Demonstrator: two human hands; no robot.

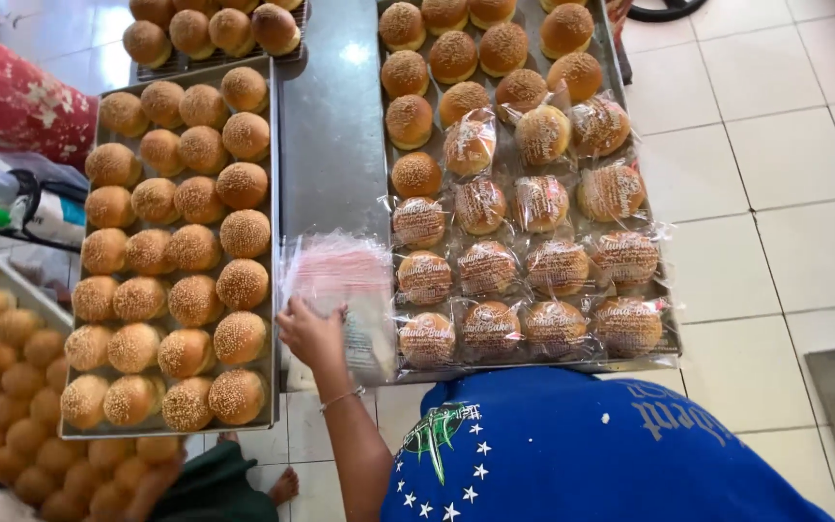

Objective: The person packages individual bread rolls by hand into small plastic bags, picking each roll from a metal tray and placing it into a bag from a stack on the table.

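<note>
The left hand [313,333] lies with fingers loosely spread on a stack of clear plastic bags [340,280], which sits on the steel worktop [331,145] near its front edge, between two baking trays. The right hand is out of view, so its state cannot be told. The left tray [273,290] holds bare sesame buns [176,251]. The right tray [620,87] holds bagged sesame buns [524,290] toward the front edge and unwrapped ones toward the far edge.

golden-brown sesame-speckled buns [178,251]; pink-printed clear bags [340,275]; blue star-patterned shirt [572,454]
</note>
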